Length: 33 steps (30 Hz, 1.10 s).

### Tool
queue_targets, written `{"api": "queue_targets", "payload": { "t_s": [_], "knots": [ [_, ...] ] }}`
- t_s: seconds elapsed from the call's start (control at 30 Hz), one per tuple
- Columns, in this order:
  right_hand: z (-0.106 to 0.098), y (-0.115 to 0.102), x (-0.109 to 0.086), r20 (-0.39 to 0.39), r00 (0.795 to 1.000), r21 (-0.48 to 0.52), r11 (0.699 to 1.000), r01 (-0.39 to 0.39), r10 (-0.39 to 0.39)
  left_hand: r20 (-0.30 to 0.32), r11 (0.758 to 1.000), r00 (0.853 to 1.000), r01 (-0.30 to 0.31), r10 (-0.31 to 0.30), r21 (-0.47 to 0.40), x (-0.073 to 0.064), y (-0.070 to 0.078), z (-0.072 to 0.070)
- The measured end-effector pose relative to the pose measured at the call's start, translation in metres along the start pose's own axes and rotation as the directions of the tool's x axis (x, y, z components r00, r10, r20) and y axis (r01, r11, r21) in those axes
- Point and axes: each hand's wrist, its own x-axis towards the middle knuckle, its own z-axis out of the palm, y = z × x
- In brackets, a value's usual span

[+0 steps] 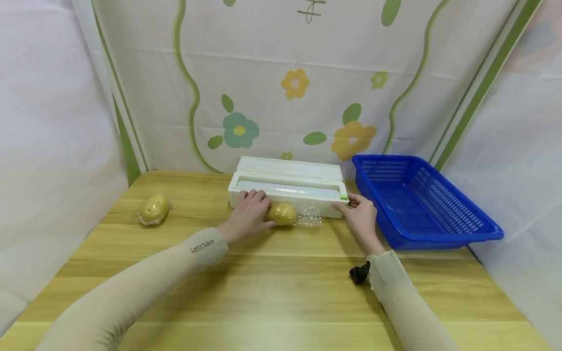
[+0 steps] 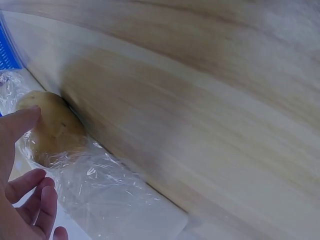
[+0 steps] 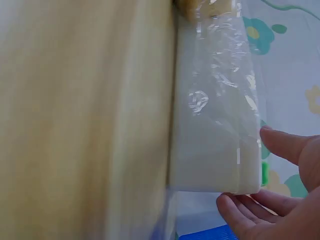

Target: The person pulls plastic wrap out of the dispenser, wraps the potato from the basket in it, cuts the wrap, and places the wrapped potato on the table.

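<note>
A long white cling film box (image 1: 287, 195) lies on the table with its lid raised. Against its front rests a potato (image 1: 283, 213), with clear cling film (image 1: 310, 217) around it and stretched along the box. My left hand (image 1: 248, 214) is at the potato's left, fingers loosely bent by the box's front edge. In the left wrist view its thumb touches the potato (image 2: 57, 130). My right hand (image 1: 361, 217) holds the box's right end between thumb and fingers, beside a green slider (image 3: 265, 173). Film drapes over the box front (image 3: 210, 145) in the right wrist view.
Another potato (image 1: 154, 208), wrapped in film, sits at the table's left. A blue plastic basket (image 1: 395, 229) stands at the right, close to my right hand. Behind the table (image 1: 272, 297) hangs a flower-patterned cloth (image 1: 263, 63).
</note>
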Motion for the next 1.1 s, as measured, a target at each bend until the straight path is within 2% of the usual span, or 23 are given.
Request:
{"api": "queue_targets", "payload": {
  "t_s": [0.13, 0.43, 0.53, 0.63, 0.73, 0.83, 0.93, 1.0, 1.1],
  "knots": [
    [-0.001, -0.005, 0.002, -0.005, 1.000, -0.017, 1.000, -0.013, 0.013, 0.005, 1.000, 1.000, -0.008, 0.008, -0.001, 0.002, 0.003, -0.002],
    [-0.002, 0.001, 0.007, -0.053, 0.998, -0.042, 0.998, 0.039, -0.041, -0.024, 0.996, 0.996, -0.084, 0.083, -0.032, 0.009, 0.009, -0.005],
    [-0.003, 0.001, 0.009, -0.065, 0.996, -0.054, 0.997, 0.054, -0.057, -0.035, 0.990, 0.995, -0.100, 0.097, -0.095, 0.014, 0.011, -0.009],
    [-0.003, 0.002, 0.012, -0.064, 0.996, -0.067, 0.996, 0.061, -0.065, -0.042, 0.975, 0.994, -0.111, 0.104, -0.193, 0.023, 0.016, -0.012],
    [-0.004, 0.002, 0.013, -0.066, 0.996, -0.074, 0.996, 0.055, -0.059, -0.023, 0.943, 0.992, -0.126, 0.125, -0.309, 0.039, 0.025, -0.015],
    [-0.005, 0.002, 0.014, -0.061, 0.996, -0.076, 0.995, 0.060, -0.065, 0.025, 0.897, 0.991, -0.110, 0.133, -0.428, 0.059, 0.039, -0.016],
    [-0.007, 0.002, 0.014, -0.058, 0.995, -0.084, 0.993, 0.079, -0.084, 0.075, 0.859, 0.991, -0.055, 0.107, -0.509, 0.082, 0.051, -0.014],
    [-0.008, 0.003, 0.014, -0.060, 0.994, -0.095, 0.991, 0.090, -0.096, 0.115, 0.830, 0.991, 0.006, 0.069, -0.558, 0.095, 0.057, -0.011],
    [-0.008, 0.004, 0.014, -0.063, 0.993, -0.119, 0.988, 0.094, -0.102, 0.160, 0.767, 0.987, 0.096, 0.009, -0.635, 0.112, 0.064, -0.005]
  ]
}}
